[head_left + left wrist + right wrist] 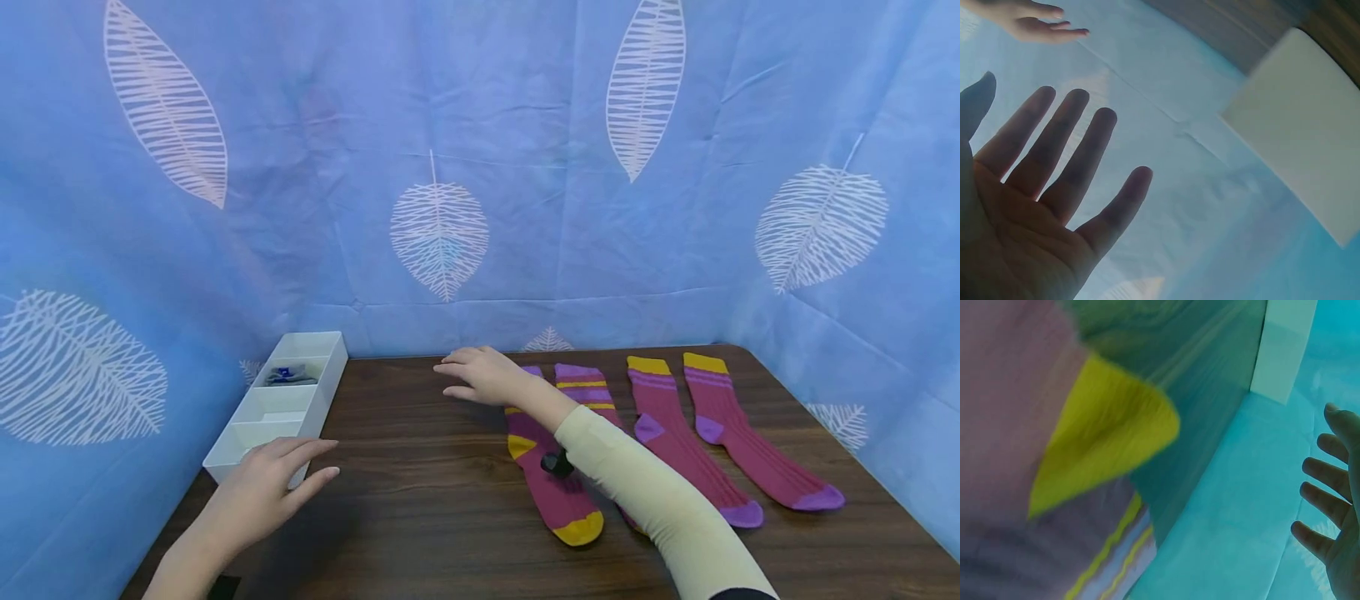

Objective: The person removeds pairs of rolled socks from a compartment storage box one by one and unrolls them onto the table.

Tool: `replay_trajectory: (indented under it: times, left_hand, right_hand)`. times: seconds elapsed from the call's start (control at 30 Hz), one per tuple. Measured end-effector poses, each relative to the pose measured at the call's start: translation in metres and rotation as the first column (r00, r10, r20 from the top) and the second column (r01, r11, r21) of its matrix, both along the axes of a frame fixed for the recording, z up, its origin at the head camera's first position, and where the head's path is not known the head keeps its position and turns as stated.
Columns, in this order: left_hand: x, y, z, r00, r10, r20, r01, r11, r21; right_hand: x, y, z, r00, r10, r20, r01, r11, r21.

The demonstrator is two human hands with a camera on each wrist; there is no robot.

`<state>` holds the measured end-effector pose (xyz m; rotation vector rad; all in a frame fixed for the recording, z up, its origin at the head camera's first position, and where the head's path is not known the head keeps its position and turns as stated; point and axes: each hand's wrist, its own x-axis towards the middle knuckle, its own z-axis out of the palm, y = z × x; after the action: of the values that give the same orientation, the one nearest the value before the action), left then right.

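Several maroon socks lie side by side on the dark wooden table [435, 517]. The leftmost sock [551, 487] has a yellow heel and toe; its heel [1104, 437] fills the right wrist view. Two socks to the right [675, 433] [750, 450] have yellow cuffs and purple heels and toes. My right hand [480, 377] [1335, 506] hovers flat with straight fingers by the cuff of the leftmost sock, holding nothing. My left hand [262, 487] [1054, 187] is open with spread fingers, next to the near end of a white divided tray [296, 412] [1304, 125].
One far compartment of the tray holds a small blue item [288, 375]. My sleeved right forearm [645, 492] crosses a fourth sock [585, 387] and hides most of it. A blue leaf-patterned cloth [480, 167] walls the table on the back and sides.
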<state>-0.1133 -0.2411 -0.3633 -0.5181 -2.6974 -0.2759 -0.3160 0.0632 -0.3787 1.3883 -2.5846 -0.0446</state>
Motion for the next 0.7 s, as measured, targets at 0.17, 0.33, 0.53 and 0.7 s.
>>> replay_trajectory:
  times: [0.17, 0.33, 0.53, 0.7]
  left_hand:
    - [-0.011, -0.019, -0.004, 0.998, 0.043, -0.051, -0.043, 0.999, 0.002]
    - [-0.024, -0.036, -0.012, 0.992, 0.125, -0.022, -0.125, 0.992, 0.010]
    - [-0.032, -0.058, -0.025, 0.978, 0.207, 0.005, -0.207, 0.978, -0.001]
    - [-0.038, -0.069, -0.030, 0.968, 0.249, 0.032, -0.247, 0.968, -0.051]
  right_hand:
    - [0.001, -0.021, -0.006, 0.998, 0.050, -0.035, -0.050, 0.999, 0.001]
    - [0.005, -0.040, -0.009, 0.998, 0.060, -0.028, -0.059, 0.998, 0.021]
    - [0.014, -0.066, -0.008, 0.997, 0.081, 0.008, -0.082, 0.995, 0.061]
    - [0.023, -0.086, -0.008, 0.996, 0.090, 0.020, -0.092, 0.990, 0.109]
